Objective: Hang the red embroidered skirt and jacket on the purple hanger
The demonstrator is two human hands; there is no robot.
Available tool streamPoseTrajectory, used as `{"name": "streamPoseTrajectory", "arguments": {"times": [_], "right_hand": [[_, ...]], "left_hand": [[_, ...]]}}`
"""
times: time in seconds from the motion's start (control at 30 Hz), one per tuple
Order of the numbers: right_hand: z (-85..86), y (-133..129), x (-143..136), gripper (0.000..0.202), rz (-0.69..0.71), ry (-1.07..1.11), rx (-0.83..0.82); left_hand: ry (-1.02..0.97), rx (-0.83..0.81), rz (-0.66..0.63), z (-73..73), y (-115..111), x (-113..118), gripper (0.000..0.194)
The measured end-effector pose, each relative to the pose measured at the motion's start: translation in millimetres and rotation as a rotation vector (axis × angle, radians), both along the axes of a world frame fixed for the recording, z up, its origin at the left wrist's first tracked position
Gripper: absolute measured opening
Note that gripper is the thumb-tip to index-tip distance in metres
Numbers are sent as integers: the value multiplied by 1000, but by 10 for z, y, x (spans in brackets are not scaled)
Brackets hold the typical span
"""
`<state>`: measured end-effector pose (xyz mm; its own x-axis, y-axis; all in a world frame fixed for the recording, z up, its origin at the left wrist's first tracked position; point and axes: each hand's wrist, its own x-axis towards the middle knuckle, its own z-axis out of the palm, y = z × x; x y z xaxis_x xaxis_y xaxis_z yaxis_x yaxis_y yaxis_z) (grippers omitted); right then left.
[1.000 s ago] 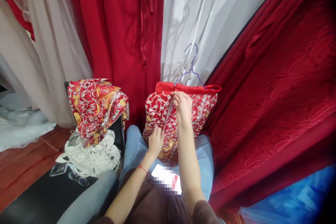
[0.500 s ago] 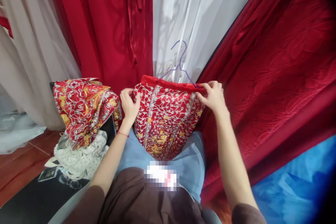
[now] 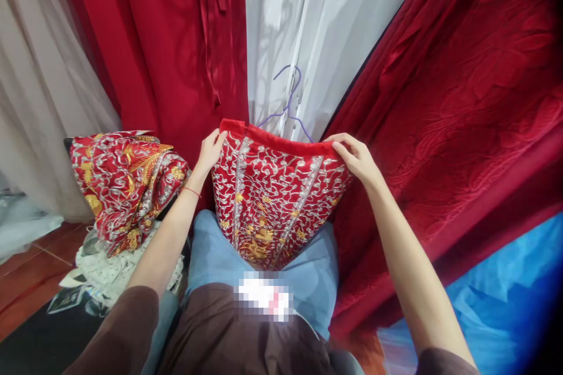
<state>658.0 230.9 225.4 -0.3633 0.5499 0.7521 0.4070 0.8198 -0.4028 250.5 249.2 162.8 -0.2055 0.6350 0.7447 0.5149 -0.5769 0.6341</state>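
Note:
A red skirt (image 3: 272, 199) with silver and gold embroidery hangs down in front of my knees, its plain red waistband stretched sideways. My left hand (image 3: 212, 151) pinches the waistband's left end. At the right end, my right hand (image 3: 353, 154) grips the band between thumb and fingers. A purple wire hanger (image 3: 289, 106) rises from behind the waistband, hook upward; its lower part is hidden by the cloth.
Left of me, a matching embroidered red garment (image 3: 127, 181) lies in a heap above a white dotted cloth (image 3: 108, 266). Red gowns (image 3: 461, 146) hang at the right, red fabric (image 3: 176, 29) at the left, with a white panel (image 3: 281, 17) between. Blue fabric (image 3: 497, 299) lies lower right.
My left hand has risen from the skirt's side to the waistband's left end and closed on it. The waistband is now pulled wider and flatter. The view has shifted slightly.

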Motion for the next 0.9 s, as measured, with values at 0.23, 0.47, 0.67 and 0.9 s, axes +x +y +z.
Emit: {"name": "streamPoseTrajectory", "arguments": {"times": [0.23, 0.47, 0.67, 0.9], "right_hand": [[186, 98, -373, 35, 55, -6, -106], [14, 186, -309, 30, -347, -34, 112], [-392, 121, -328, 34, -679, -28, 229], [-513, -89, -909, 35, -714, -141, 301]], "left_hand": [[42, 134, 162, 18, -130, 23, 44], [-95, 90, 203, -30, -35, 243, 44], [-155, -29, 205, -168, 64, 368, 37], [-102, -18, 219, -200, 99, 402, 36]]}}
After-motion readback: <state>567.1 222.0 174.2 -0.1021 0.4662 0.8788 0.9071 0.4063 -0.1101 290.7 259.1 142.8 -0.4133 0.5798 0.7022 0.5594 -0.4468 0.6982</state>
